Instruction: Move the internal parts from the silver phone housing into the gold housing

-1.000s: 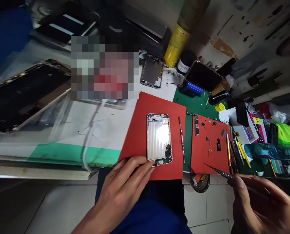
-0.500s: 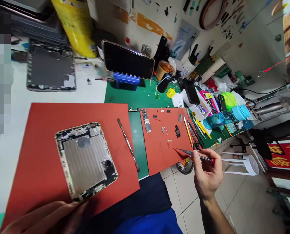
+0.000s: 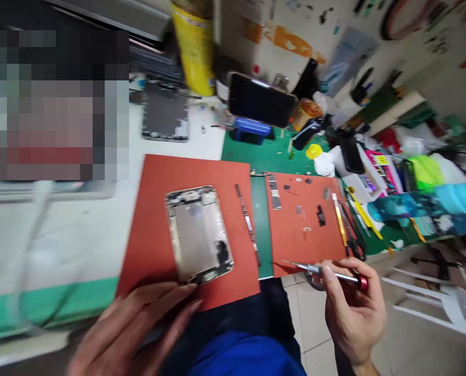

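Note:
An opened phone housing with a silvery inner face lies over the left orange mat. At its lower edge, my left hand grips the near corner with its fingertips; the thumb is partly under them. My right hand is closed around a slim precision screwdriver with a red end cap. Its thin tip points left, near the front edge of the right orange mat. Between the housing and that mat rests a metal double-ended pry tool.
On the right mat lie a logic board and several small phone parts. Yellow-handled tools and a blue bottle stand farther right. A phone on a blue stand is behind. A co-worker, blurred out, is at left.
The view has swung left, so the bench appears shifted to the right. The screwdriver in my right hand has come nearer the mat's front edge. My left hand stays at the housing's corner.

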`<action>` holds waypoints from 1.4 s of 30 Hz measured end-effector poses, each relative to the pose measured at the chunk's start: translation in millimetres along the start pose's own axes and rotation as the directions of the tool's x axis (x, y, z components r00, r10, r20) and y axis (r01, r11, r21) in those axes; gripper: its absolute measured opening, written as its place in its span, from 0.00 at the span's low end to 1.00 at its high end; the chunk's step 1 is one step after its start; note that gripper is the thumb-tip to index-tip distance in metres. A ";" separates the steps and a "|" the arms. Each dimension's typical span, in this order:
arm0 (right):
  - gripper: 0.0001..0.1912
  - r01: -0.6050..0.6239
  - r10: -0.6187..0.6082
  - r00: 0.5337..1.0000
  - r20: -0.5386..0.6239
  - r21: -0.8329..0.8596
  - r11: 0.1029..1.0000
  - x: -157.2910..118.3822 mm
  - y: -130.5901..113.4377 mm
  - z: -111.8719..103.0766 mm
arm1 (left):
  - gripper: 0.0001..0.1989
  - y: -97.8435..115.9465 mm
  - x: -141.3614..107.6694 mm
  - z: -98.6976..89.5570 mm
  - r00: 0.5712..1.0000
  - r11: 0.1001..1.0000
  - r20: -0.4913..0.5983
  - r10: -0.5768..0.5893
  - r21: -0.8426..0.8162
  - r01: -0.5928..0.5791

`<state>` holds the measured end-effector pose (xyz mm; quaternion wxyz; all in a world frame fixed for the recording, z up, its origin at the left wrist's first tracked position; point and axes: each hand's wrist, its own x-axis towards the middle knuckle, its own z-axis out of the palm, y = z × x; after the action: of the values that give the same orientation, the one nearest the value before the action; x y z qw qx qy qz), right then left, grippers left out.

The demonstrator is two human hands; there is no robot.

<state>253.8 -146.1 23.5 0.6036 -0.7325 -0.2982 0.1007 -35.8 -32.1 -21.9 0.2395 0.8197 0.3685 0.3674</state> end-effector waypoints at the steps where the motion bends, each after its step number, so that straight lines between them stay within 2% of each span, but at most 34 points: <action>1: 0.15 -0.037 0.033 0.997 0.076 0.062 0.997 -7.3 -3.9 7.7 | 0.10 7.9 3.2 -2.9 1.000 1.000 0.020 -0.005 0.005 0.005; 5: 0.13 -0.152 0.074 0.941 0.329 0.218 0.964 -28.1 -12.9 36.9 | 0.07 21.9 10.2 -6.7 0.996 0.998 0.058 -0.067 -0.003 0.067; 9: 0.15 -0.144 0.034 0.909 0.414 0.238 0.961 -37.4 -15.8 52.8 | 0.07 21.5 8.9 -4.8 0.992 0.991 0.068 -0.104 -0.071 0.109; 12: 0.15 -0.128 0.012 0.905 0.425 0.245 0.961 -41.7 -17.5 57.0 | 0.07 22.0 8.5 -4.2 0.990 0.983 0.069 -0.120 -0.130 0.129; 18: 0.15 -0.134 0.049 0.918 0.394 0.191 0.972 -48.6 -20.9 60.1 | 0.09 23.8 9.5 -6.1 0.990 0.975 0.074 -0.122 -0.175 0.133; 27: 0.16 -0.072 -0.003 0.932 0.362 0.194 0.978 -50.0 -21.6 59.7 | 0.08 23.3 10.6 -6.0 0.995 0.984 0.044 -0.088 -0.152 0.094; 42: 0.18 0.035 -0.090 0.918 0.387 0.147 0.989 -51.3 -25.0 59.1 | 0.08 22.5 11.0 -5.0 0.995 0.985 0.043 -0.090 -0.146 0.095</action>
<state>174.7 -123.7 21.4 0.5832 -0.6444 -0.4290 0.2462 -25.0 -36.7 0.8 0.3228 0.7882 0.3736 0.3673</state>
